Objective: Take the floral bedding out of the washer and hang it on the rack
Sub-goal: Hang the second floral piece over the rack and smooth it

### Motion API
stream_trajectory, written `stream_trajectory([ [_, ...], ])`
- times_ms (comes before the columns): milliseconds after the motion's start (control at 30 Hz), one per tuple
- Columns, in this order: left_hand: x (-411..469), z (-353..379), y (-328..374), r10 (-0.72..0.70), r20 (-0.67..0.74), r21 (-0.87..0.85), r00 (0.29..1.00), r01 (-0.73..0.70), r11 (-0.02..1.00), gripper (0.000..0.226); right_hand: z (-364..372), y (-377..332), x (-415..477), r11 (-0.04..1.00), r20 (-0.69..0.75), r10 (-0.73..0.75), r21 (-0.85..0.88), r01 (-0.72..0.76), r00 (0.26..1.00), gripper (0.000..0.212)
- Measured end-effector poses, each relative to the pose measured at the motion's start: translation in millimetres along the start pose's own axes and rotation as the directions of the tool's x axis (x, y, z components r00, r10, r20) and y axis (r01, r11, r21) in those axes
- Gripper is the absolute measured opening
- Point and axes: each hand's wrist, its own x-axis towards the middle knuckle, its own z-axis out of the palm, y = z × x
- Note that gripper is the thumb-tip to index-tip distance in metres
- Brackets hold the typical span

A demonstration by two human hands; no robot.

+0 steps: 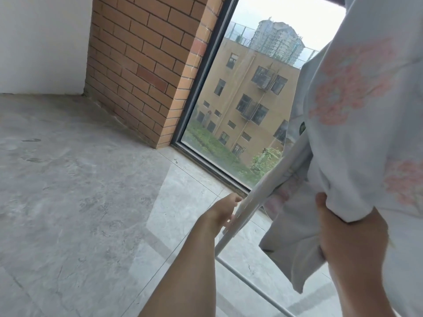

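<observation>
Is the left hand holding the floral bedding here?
No, the left hand grips the white rack pole, while the right hand holds the floral bedding.

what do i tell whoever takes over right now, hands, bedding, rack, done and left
The left hand holds the white leg of the rack.
The right hand grips a fold of the floral bedding.
The bedding hangs high on the right at the rack, by the window; the rack's top is out of frame.
Done: bedding is out of the washer and at the rack.
Left: probably spread it over the rack, then let go.
</observation>
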Motion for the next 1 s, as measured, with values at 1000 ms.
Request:
stream_trajectory([
  [1000, -124.2, -183.4, 52.2, 0.518, -0.575, 0.162, 0.633, -0.532, 0.831, 0.031, 127.4, -137.5, -19.0, 0.916, 0.612, -0.212, 0.397, -0.064, 0.762, 0.012],
])
